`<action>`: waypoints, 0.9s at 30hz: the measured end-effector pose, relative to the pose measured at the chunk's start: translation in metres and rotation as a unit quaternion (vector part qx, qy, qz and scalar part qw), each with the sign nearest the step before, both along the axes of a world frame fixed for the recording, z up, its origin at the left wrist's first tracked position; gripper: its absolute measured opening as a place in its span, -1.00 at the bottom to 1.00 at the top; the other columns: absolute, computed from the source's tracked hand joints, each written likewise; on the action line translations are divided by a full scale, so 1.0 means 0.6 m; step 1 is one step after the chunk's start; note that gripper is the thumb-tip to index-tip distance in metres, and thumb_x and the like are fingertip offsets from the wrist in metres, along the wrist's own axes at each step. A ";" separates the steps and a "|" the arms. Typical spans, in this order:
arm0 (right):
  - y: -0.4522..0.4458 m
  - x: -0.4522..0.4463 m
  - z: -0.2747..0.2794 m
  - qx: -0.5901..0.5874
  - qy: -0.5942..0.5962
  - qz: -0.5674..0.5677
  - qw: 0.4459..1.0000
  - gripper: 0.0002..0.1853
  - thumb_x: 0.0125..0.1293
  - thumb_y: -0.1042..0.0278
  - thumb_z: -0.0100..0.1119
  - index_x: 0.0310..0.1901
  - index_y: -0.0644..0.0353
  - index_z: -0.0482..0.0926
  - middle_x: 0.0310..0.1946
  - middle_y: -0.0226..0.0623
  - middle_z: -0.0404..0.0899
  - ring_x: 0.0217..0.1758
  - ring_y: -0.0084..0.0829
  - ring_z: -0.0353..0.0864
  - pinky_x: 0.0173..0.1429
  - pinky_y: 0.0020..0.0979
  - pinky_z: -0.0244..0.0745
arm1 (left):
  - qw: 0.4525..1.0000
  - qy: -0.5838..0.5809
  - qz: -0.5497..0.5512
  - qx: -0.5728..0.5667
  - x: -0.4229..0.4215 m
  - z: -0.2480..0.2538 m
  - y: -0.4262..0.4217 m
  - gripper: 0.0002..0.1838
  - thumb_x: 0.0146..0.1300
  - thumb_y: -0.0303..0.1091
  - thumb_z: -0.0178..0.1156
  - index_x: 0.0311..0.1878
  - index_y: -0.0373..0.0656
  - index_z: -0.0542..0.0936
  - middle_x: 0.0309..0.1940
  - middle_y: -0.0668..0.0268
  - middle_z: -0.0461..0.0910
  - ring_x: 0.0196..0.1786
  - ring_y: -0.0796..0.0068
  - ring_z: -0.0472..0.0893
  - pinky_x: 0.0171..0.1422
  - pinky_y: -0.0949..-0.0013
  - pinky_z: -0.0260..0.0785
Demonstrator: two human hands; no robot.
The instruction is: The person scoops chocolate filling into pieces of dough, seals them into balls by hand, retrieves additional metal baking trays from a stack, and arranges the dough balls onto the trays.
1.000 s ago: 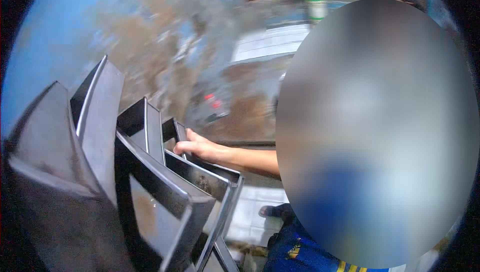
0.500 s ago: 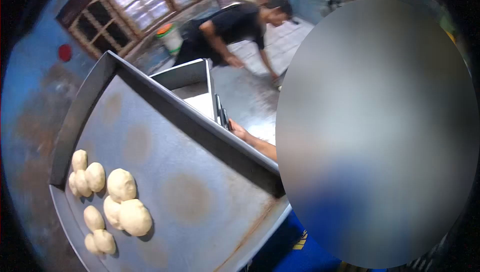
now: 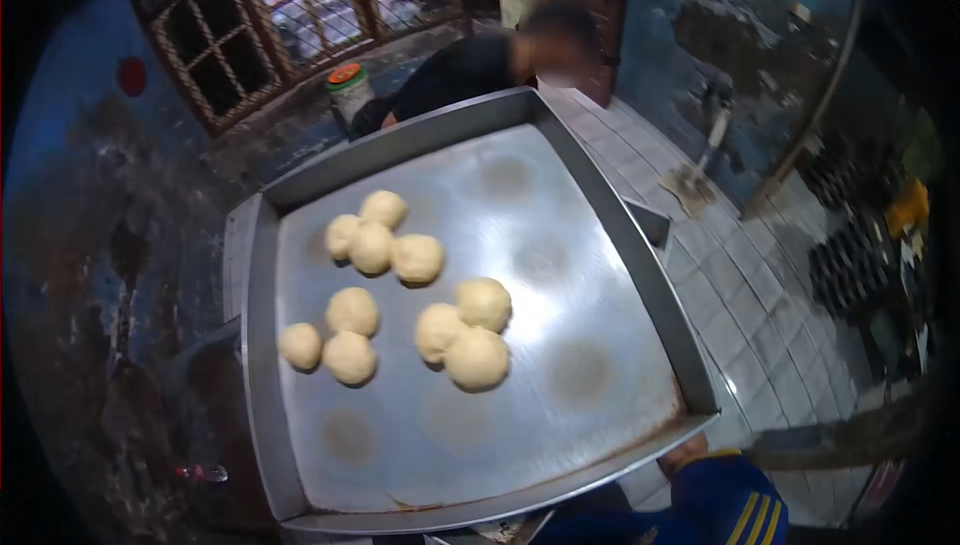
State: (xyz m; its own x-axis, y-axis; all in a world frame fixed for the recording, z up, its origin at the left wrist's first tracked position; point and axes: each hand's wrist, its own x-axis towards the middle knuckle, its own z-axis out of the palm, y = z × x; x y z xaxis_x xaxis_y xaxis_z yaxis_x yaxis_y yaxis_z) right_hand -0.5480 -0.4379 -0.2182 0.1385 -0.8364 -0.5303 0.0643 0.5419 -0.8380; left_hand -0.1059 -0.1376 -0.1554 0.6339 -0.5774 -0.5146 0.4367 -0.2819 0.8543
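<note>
A large square metal baking tray (image 3: 540, 185) with raised walls fills the middle of the view. On its left and middle lie pale dough balls (image 3: 350, 356) in three touching clusters; one cluster (image 3: 371, 249) is at the upper left, another (image 3: 477, 358) nearer the middle. My right hand (image 3: 684, 452) is closed at the tray's near right corner, its fingers partly hidden beneath the rim. A blue sleeve with yellow stripes covers that arm. My left hand does not show.
Beyond the tray's far edge a person in black (image 3: 455, 75) bends forward. A bucket with an orange lid (image 3: 348, 90) stands by the window. Dark stacked items (image 3: 850, 270) sit on the tiled floor at right. A plastic bottle (image 3: 203, 473) lies at lower left.
The tray and dough have swung from the left to the middle of the view. My right hand now shows at its corner. The person in black appears closer behind the tray.
</note>
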 end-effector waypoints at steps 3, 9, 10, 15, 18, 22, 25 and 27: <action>-0.067 0.001 -0.059 0.030 0.047 -0.009 0.998 -0.26 0.38 0.06 0.16 0.52 0.23 0.35 0.25 -0.19 0.57 0.24 -0.39 0.55 0.32 -0.37 0.48 | 0.999 0.012 0.023 0.021 0.036 -0.037 -0.044 -0.70 0.57 -0.23 0.01 0.21 -0.16 0.52 -0.01 0.30 0.57 0.00 0.39 0.55 0.19 0.25 0.44; -0.128 0.014 -0.153 0.072 0.124 -0.009 0.990 -0.30 0.44 0.04 0.13 0.51 0.23 0.38 0.27 -0.19 0.57 0.26 -0.39 0.57 0.34 -0.35 0.48 | 0.996 0.029 0.069 0.054 0.087 -0.081 -0.047 -0.71 0.57 -0.26 0.01 0.19 -0.17 0.52 -0.03 0.30 0.56 -0.01 0.40 0.54 0.18 0.26 0.43; -0.145 0.019 -0.168 0.073 0.132 -0.006 0.988 -0.31 0.45 0.03 0.13 0.51 0.23 0.39 0.28 -0.19 0.58 0.26 -0.38 0.57 0.34 -0.35 0.48 | 0.995 0.032 0.077 0.061 0.095 -0.087 -0.052 -0.72 0.57 -0.26 0.01 0.19 -0.17 0.52 -0.03 0.30 0.56 -0.02 0.40 0.54 0.18 0.26 0.43; -0.186 0.041 -0.216 0.088 0.172 0.011 0.981 -0.34 0.50 0.01 0.10 0.50 0.24 0.42 0.30 -0.19 0.58 0.27 -0.38 0.58 0.36 -0.34 0.47 | 0.991 0.036 0.103 0.083 0.114 -0.107 -0.052 -0.73 0.57 -0.28 0.00 0.17 -0.18 0.51 -0.05 0.30 0.55 -0.03 0.41 0.53 0.17 0.27 0.42; -0.202 0.049 -0.240 0.097 0.196 0.026 0.976 -0.35 0.53 0.00 0.08 0.49 0.24 0.43 0.31 -0.19 0.59 0.27 -0.38 0.59 0.37 -0.34 0.47 | 0.988 0.043 0.114 0.091 0.121 -0.122 -0.054 -0.74 0.57 -0.30 0.00 0.17 -0.19 0.51 -0.05 0.30 0.55 -0.04 0.41 0.53 0.16 0.27 0.42; -0.231 0.066 -0.265 0.099 0.230 0.050 0.967 -0.37 0.57 -0.02 0.06 0.48 0.25 0.46 0.33 -0.18 0.59 0.28 -0.37 0.60 0.38 -0.33 0.47 | 0.985 0.050 0.130 0.097 0.136 -0.139 -0.043 -0.75 0.57 -0.31 -0.01 0.15 -0.19 0.51 -0.07 0.30 0.54 -0.05 0.41 0.53 0.15 0.28 0.42; -0.291 0.098 -0.261 0.052 0.275 0.095 0.955 -0.38 0.60 -0.03 0.05 0.48 0.25 0.47 0.35 -0.18 0.60 0.29 -0.37 0.60 0.39 -0.32 0.47 | 0.984 0.041 0.141 0.102 0.148 -0.128 -0.021 -0.76 0.57 -0.33 -0.01 0.15 -0.20 0.51 -0.08 0.30 0.54 -0.06 0.42 0.52 0.15 0.28 0.41; -0.389 0.138 -0.240 -0.051 0.307 0.135 0.941 -0.39 0.62 -0.04 0.04 0.47 0.25 0.49 0.35 -0.18 0.60 0.29 -0.37 0.61 0.39 -0.32 0.46 | 0.982 0.020 0.161 0.096 0.149 -0.103 0.007 -0.76 0.57 -0.34 -0.01 0.14 -0.20 0.51 -0.08 0.30 0.54 -0.06 0.42 0.52 0.14 0.28 0.41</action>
State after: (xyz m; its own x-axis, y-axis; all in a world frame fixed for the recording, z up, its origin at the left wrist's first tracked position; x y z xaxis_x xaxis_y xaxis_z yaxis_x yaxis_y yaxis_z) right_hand -0.4653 -0.6716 -0.3624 0.0471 -0.8655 -0.4987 -0.5778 0.3836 -0.7204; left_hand -0.0165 -0.1337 -0.2173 0.7452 -0.2405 -0.6220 0.5614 -0.2773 0.7797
